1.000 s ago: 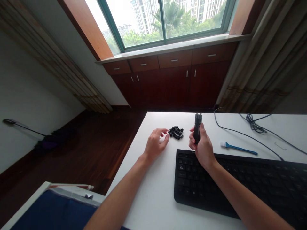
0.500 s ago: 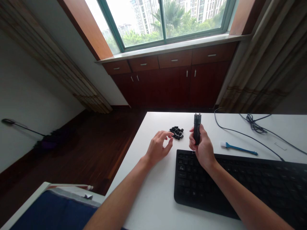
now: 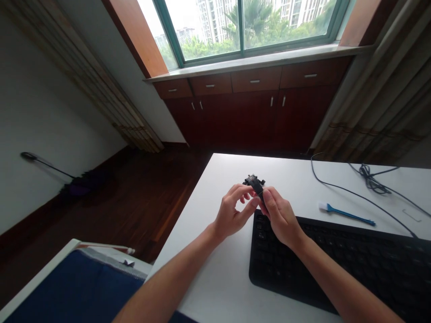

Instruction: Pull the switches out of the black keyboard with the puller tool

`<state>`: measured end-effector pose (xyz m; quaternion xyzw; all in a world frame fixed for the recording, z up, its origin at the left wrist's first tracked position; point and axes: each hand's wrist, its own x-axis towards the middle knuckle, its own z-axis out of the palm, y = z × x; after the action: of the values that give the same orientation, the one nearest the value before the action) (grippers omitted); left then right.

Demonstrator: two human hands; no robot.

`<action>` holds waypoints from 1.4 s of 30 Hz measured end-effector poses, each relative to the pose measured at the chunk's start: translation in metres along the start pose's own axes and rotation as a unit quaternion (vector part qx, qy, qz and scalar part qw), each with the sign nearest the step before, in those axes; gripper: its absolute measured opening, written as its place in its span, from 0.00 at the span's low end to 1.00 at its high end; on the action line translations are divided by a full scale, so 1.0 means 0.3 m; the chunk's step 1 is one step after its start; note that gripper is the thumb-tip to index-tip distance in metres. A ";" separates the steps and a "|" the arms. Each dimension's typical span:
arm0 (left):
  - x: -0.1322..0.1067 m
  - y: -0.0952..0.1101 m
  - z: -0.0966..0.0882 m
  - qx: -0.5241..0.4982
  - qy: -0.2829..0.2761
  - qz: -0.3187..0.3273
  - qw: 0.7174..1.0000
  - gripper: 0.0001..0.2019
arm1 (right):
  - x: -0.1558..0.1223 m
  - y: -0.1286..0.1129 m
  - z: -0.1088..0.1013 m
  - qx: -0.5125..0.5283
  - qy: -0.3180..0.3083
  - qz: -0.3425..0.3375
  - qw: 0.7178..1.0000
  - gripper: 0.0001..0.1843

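Observation:
A black keycap puller (image 3: 256, 187), its forked end pointing away and to the left, is held above the table by the upper left corner of the black keyboard (image 3: 303, 269). My right hand (image 3: 281, 217) is closed round its near end. The thumb and index finger of my left hand (image 3: 232, 211) close on the puller's left side; its other fingers are partly hidden behind. Just beyond lies a pile of small black keycaps (image 3: 263, 181), mostly covered by the puller and my fingers.
A blue brush (image 3: 350, 215) with white bristles lies beyond the keyboard, near a thin bent wire (image 3: 411, 215). Black cable (image 3: 370, 179) runs along the right of the white table (image 3: 202, 269). A blue-covered chair (image 3: 74, 291) stands at lower left.
My right hand has moved left and tipped the keycap puller from upright toward the left. My left hand has come to the puller from the keycaps. The view has shifted slightly.

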<state>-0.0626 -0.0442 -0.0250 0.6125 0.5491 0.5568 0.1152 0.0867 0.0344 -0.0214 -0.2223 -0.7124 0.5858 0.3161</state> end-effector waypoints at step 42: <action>0.000 0.009 0.000 -0.001 0.007 -0.012 1.000 0.09 | -0.002 -0.003 -0.003 0.002 -0.004 0.002 1.000 0.20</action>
<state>-0.0612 -0.0452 -0.0229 0.6014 0.5568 0.5606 0.1187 0.0877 0.0343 -0.0204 -0.2209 -0.7120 0.5887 0.3125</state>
